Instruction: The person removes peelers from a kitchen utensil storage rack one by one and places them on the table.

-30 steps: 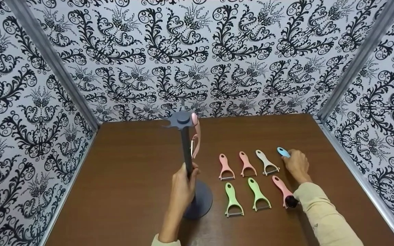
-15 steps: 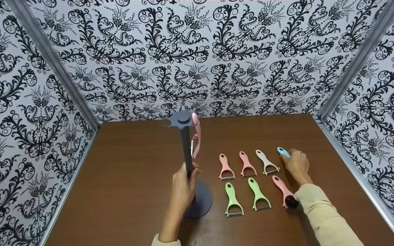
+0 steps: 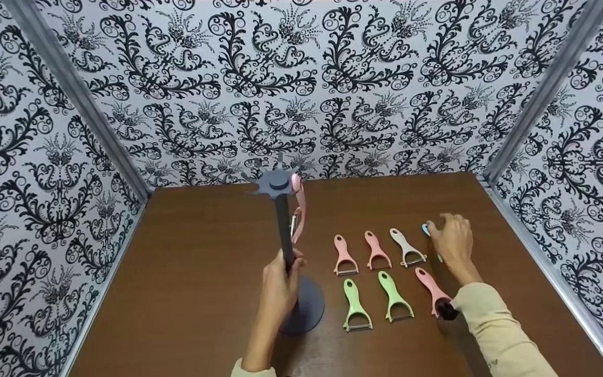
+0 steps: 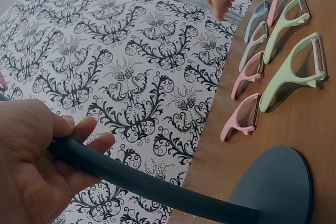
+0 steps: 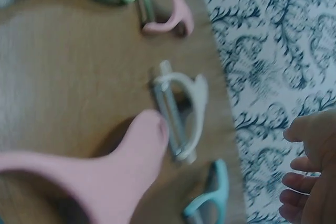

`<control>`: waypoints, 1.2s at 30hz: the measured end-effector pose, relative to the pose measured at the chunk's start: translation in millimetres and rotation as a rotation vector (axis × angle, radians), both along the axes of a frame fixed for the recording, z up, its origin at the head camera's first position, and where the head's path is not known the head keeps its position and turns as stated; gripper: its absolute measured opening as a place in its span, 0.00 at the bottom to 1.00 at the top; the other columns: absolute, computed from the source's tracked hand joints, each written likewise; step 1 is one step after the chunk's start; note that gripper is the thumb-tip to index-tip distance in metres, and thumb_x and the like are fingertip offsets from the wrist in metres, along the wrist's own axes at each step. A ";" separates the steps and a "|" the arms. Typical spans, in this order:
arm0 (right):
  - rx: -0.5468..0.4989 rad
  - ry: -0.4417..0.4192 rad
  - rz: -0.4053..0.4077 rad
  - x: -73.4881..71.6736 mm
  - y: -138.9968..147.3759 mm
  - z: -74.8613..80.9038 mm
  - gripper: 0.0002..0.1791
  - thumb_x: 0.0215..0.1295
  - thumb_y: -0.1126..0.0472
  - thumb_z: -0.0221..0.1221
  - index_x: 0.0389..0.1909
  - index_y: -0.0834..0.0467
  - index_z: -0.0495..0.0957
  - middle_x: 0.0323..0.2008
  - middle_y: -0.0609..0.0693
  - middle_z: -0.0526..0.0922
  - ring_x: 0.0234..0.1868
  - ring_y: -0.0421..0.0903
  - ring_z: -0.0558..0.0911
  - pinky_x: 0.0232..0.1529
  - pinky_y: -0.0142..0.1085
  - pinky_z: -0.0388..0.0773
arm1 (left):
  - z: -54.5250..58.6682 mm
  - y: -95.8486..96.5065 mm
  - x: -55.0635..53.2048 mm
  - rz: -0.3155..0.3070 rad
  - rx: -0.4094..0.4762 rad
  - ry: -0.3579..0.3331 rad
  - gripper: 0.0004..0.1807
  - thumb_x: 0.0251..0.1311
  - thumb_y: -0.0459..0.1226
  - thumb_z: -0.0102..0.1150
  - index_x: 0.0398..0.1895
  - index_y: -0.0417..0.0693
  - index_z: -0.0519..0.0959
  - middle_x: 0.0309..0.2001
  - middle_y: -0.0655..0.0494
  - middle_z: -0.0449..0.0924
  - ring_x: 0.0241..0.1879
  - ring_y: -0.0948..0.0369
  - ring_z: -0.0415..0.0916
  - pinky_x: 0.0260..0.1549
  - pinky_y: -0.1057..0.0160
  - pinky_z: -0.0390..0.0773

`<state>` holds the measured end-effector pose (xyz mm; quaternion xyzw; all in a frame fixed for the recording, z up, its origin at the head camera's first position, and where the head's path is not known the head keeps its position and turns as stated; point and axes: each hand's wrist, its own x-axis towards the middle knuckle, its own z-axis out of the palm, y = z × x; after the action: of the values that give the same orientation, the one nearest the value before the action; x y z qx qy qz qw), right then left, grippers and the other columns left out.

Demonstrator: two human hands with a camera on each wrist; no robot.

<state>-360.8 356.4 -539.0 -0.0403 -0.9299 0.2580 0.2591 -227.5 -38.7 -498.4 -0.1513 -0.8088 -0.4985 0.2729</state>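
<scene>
My left hand (image 3: 280,283) grips the pole of a dark grey utensil stand (image 3: 283,225), its fingers wrapped around it in the left wrist view. A pink peeler (image 3: 301,207) hangs from the notched disc at the stand's top. Over at the right, my right hand (image 3: 453,243) is above a light blue peeler (image 4: 256,20), largely covering it in the head view. The right wrist view has the loosely bent fingers (image 5: 299,182) apart from that peeler, holding nothing. Left of it on the table lies a white peeler (image 3: 407,247).
Two more pink peelers (image 3: 344,255) complete the back row on the brown table (image 3: 202,272). In front lie two green peelers (image 3: 397,296) and a pink peeler (image 3: 430,285), partly behind a dark round object (image 3: 445,309) at the right cuff. Patterned walls (image 3: 280,78) enclose the table.
My right hand has come up off the blue peeler, its fingers loosening. The left hand still holds the stand in much the same place.
</scene>
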 end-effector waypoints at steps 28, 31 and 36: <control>-0.185 0.349 0.366 59.3 -105.8 110.4 0.15 0.58 0.66 0.73 0.45 0.67 0.85 0.38 0.60 0.86 0.41 0.58 0.82 0.46 0.47 0.75 | 0.8 2.1 0.0 -0.006 -0.004 -0.012 0.04 0.69 0.23 0.58 0.42 0.38 0.78 0.33 0.51 0.86 0.35 0.56 0.86 0.36 0.56 0.83; -0.198 0.387 0.423 66.2 -116.4 119.5 0.14 0.58 0.67 0.72 0.45 0.66 0.86 0.37 0.59 0.86 0.40 0.57 0.83 0.46 0.39 0.76 | 1.5 2.3 0.3 -0.002 -0.008 -0.052 0.05 0.69 0.23 0.59 0.42 0.39 0.78 0.34 0.52 0.86 0.36 0.55 0.86 0.37 0.56 0.84; -0.211 0.426 0.499 77.4 -131.1 132.8 0.14 0.58 0.68 0.72 0.46 0.65 0.85 0.37 0.56 0.86 0.40 0.53 0.83 0.46 0.35 0.76 | 1.0 2.8 0.2 0.003 -0.001 -0.089 0.07 0.68 0.21 0.59 0.42 0.39 0.78 0.35 0.51 0.86 0.37 0.55 0.86 0.39 0.56 0.84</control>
<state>-283.5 225.3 -406.2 0.2164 -0.8044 0.4107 0.3708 -227.3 -35.9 -497.5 -0.1279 -0.8206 -0.5040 0.2373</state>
